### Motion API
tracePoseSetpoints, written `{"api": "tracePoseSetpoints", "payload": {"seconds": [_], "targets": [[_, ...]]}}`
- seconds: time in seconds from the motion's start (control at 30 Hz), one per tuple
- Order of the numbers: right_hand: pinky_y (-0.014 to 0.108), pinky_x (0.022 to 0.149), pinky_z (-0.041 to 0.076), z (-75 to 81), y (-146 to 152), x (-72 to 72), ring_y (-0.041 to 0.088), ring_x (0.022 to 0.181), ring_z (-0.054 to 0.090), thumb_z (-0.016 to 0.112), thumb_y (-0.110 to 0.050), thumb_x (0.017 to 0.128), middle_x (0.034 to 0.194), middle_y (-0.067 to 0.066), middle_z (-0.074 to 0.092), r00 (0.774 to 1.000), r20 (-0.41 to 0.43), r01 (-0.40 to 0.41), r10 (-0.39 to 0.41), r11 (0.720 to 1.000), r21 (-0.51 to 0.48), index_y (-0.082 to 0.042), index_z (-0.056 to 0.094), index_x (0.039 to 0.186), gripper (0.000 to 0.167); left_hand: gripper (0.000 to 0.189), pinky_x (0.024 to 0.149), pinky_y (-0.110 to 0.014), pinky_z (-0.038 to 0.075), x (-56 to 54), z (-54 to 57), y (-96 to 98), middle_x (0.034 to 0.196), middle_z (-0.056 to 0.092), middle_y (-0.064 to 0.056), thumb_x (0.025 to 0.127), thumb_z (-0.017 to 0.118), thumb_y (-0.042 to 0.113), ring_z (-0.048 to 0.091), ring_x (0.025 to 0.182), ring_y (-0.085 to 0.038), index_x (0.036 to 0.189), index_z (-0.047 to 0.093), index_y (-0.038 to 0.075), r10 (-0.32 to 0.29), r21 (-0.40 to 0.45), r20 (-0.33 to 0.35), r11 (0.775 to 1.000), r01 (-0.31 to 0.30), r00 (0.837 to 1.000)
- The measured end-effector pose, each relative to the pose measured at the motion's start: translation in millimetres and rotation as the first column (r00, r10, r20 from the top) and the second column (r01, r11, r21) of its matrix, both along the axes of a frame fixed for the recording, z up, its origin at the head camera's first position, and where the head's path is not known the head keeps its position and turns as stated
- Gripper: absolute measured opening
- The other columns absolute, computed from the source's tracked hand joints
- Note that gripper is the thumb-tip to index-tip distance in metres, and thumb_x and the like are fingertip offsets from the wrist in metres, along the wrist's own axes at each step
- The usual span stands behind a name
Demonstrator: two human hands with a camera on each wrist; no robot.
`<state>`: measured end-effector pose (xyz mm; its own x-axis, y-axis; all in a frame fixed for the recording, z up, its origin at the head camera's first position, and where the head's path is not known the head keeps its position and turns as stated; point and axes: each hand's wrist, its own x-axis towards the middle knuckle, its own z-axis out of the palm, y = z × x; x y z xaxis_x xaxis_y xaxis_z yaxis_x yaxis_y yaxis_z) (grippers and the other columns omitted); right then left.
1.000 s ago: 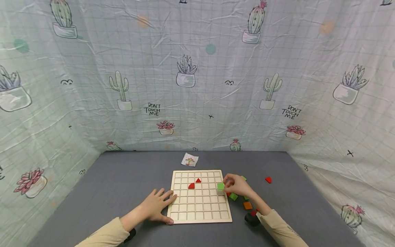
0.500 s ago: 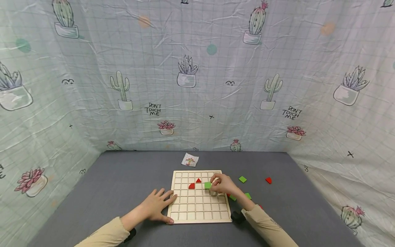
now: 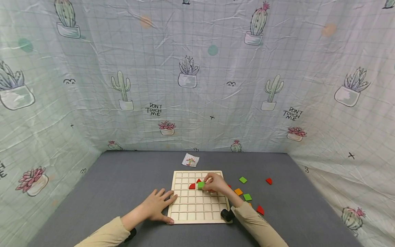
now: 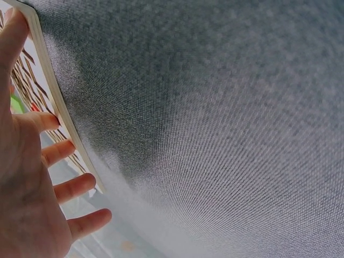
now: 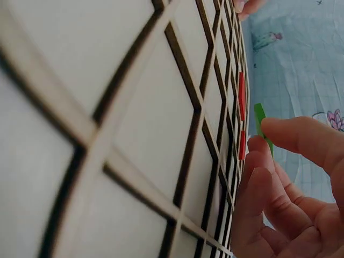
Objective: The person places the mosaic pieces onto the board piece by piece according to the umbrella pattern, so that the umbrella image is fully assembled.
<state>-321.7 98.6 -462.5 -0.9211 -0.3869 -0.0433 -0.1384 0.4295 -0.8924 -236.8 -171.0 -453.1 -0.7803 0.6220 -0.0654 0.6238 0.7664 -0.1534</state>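
Note:
A light wooden grid board lies on the grey table. In two of its cells sit a red quarter-round tile and a red triangular tile. My right hand pinches a green square tile between thumb and fingers, just right of the red quarter-round. The right wrist view has this green tile slightly off the board's surface. My left hand rests at the board's left edge with fingers spread; in the left wrist view its thumb lies on the board's rim.
Loose tiles lie right of the board: green squares, an orange square and red pieces, some partly behind the right arm. A small paper card with a coloured pattern lies beyond the board. A patterned cloth hangs behind the table.
My right hand has carried the green square tile leftward from the board's right edge to beside the red tiles. More loose tiles show behind it. The left hand has stayed put.

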Motion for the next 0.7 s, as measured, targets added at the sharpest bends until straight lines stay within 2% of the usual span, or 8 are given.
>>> {"api": "tracePoseSetpoints", "payload": {"seconds": [0.27, 0.5, 0.7], "targets": [[0.023, 0.043, 0.038, -0.1, -8, 1.0, 0.011, 0.045, 0.049, 0.071, -0.003, 0.07, 0.063, 0.011, 0.064, 0.998, -0.001, 0.06, -0.061, 0.996, 0.062, 0.004, 0.056, 0.089, 0.025, 0.088, 0.089, -0.051, 0.035, 1.8, 2.8, 0.3, 0.133, 0.042, -0.007, 0.068, 0.049, 0.074, 0.042, 0.115, -0.029, 0.135, 0.04, 0.016, -0.001, 0.004, 0.003, 1.0, 0.001, 1.0], [0.025, 0.043, 0.043, 2.2, -13, 1.9, 0.012, 0.046, 0.054, 0.072, -0.005, 0.069, 0.064, 0.01, 0.065, 0.995, -0.026, 0.097, -0.094, 0.986, 0.136, 0.001, 0.059, 0.088, 0.025, 0.089, 0.091, -0.051, 0.034, 2.7, 3.7, 0.5, 0.135, 0.041, -0.007, 0.068, 0.05, 0.073, 0.041, 0.116, -0.029, 0.136, 0.039, 0.017, 0.011, 0.0, 0.022, 1.0, -0.011, 1.0], [0.024, 0.042, 0.042, -0.1, -17, -0.4, 0.01, 0.044, 0.05, 0.073, -0.005, 0.068, 0.057, 0.004, 0.06, 0.993, -0.058, 0.109, -0.099, 0.975, 0.194, -0.001, 0.06, 0.086, 0.022, 0.088, 0.09, -0.051, 0.035, 5.1, 7.2, 1.0, 0.134, 0.041, -0.007, 0.069, 0.05, 0.072, 0.041, 0.116, -0.029, 0.136, 0.039, 0.016, 0.006, -0.005, 0.017, 1.0, -0.006, 1.0]]}}
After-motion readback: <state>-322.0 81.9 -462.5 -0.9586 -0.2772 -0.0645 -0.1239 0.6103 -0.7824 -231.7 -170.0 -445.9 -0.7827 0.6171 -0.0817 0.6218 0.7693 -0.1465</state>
